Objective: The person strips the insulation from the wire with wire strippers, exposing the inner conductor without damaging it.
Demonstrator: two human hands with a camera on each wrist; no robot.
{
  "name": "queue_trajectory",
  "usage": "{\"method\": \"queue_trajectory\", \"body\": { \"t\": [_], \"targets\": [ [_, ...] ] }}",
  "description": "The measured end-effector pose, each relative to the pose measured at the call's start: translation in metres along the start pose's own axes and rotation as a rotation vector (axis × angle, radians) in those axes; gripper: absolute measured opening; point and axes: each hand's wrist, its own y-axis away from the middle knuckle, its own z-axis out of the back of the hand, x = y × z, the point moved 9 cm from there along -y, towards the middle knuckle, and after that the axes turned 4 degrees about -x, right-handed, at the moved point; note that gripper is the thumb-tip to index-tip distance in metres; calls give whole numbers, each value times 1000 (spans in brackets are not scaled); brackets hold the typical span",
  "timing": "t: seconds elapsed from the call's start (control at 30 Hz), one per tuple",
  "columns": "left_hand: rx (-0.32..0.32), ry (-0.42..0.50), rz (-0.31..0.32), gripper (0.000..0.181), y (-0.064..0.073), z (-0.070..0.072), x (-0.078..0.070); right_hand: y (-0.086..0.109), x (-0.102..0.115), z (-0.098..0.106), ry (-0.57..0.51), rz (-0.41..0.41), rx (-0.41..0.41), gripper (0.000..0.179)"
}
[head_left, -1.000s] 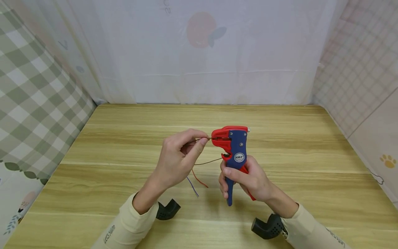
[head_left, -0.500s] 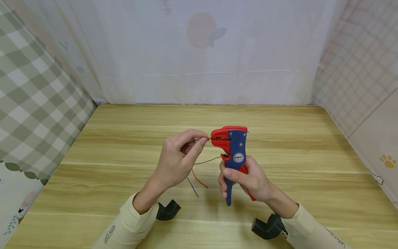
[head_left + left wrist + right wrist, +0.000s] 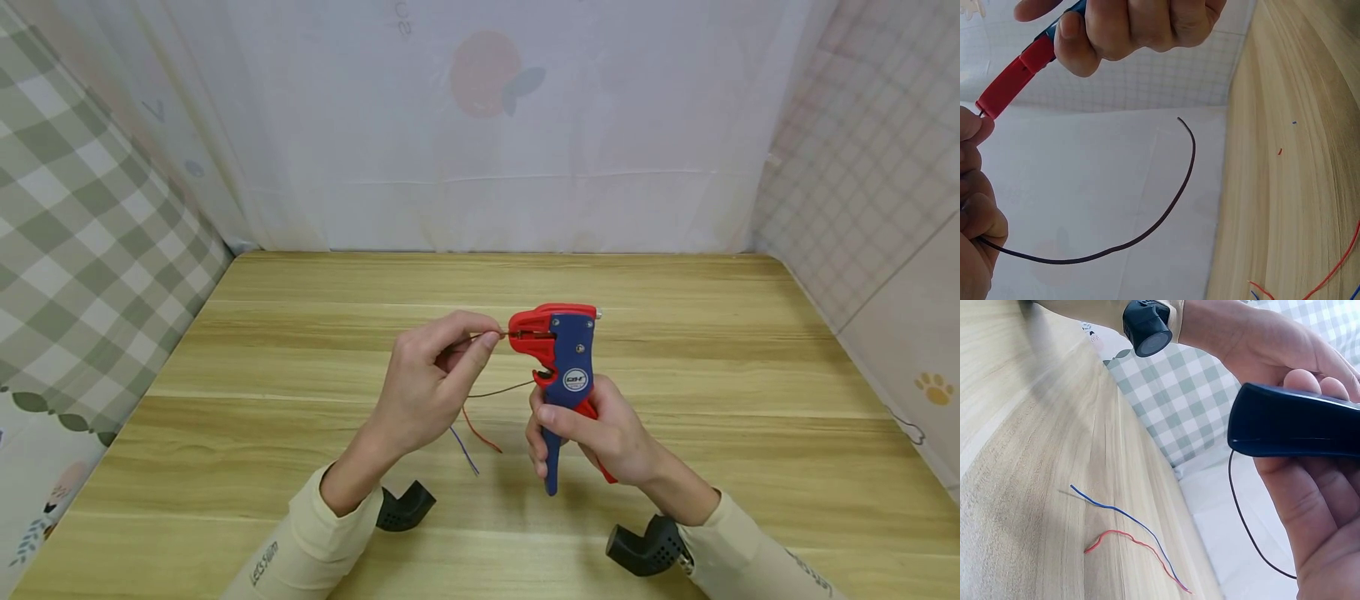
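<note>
A wire stripper with a blue body and red jaws stands upright above the table. My right hand grips its handles, fingers curled round them. Close to the stripper's nose, my left hand pinches a thin brown wire between thumb and forefinger. One end of that wire runs into the jaws; how deep it sits is hard to see. The wire's other part curves away from the left hand in a loose, free arc. In the right wrist view, the dark handle lies across the right palm.
On the wooden table below the hands lie a red wire and a blue wire. Small red and blue scraps show in the left wrist view. Patterned cloth walls stand at the back and sides.
The wire stripper has shifted very slightly to the left. Both hands keep their hold, and the wires on the table stay put.
</note>
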Motion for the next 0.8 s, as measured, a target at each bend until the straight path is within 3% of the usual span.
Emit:
{"method": "queue_trajectory", "body": {
  "t": [0.8],
  "targets": [
    [-1, -17, -4, 7, 0, -2, 1, 2, -1, 0, -20, 11, -25, 11]
  ]
}}
